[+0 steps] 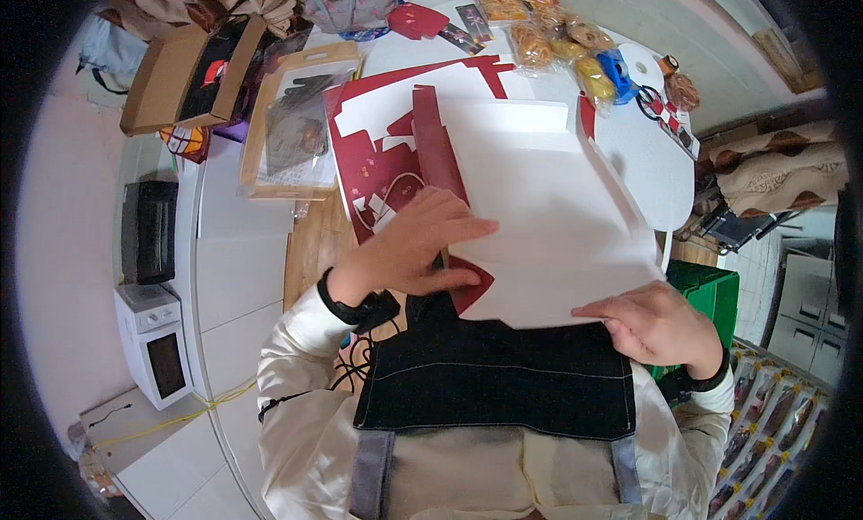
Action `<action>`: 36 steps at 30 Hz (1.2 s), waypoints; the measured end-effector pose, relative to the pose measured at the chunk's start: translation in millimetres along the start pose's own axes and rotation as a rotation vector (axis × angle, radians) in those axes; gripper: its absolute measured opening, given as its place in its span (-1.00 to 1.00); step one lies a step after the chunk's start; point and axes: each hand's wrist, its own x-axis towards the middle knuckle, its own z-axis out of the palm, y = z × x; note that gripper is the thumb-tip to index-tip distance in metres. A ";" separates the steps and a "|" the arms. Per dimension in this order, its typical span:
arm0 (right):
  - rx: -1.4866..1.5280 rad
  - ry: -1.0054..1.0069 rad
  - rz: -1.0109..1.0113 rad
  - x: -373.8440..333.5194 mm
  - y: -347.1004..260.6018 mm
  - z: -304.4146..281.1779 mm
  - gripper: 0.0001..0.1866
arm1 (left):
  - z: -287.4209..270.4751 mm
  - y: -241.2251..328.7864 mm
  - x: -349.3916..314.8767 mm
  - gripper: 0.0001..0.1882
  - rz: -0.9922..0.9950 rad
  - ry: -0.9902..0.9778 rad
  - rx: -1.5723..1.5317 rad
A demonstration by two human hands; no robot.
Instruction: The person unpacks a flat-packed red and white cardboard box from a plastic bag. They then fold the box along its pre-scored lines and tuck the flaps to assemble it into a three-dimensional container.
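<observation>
Before me lies a large partly folded cardboard box blank point(548, 196), white on its inner face and dark red outside. Its left side panel point(434, 147) and its far edge stand up, and its near edge reaches to my lap. My left hand point(413, 246) rests over the near left corner, fingers apart, the thumb by a small red corner flap point(472, 291). At the near right corner my right hand point(661, 327) is closed on the blank's edge, index finger stretched along the white face. Under the left side, more red and white cut card sheets point(378, 165) lie stacked, with a pale cord on them.
A white table point(643, 174) carries bagged rolls of tape point(530, 44), a blue tape dispenser point(616, 75) and scissors point(652, 102) at the far right. Left are a wooden tray point(252, 160) and an open carton point(180, 80). A green crate point(706, 295) stands right.
</observation>
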 end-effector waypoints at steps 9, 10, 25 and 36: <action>-0.195 0.188 0.000 -3.3 -14.9 5.8 -0.79 | 29.0 10.9 0.1 -0.42 0.041 0.004 0.110; -0.213 0.171 0.023 -5.3 -17.1 5.5 -0.77 | 28.3 11.2 -0.8 -0.41 0.000 -0.001 0.169; 1.219 0.927 0.365 -155.6 228.1 92.9 -0.31 | 35.5 4.7 1.8 -0.58 -0.214 0.070 -0.027; 0.379 0.124 0.402 -62.1 105.5 -41.5 -0.68 | 5.7 27.3 35.5 -0.72 -0.719 -0.214 0.013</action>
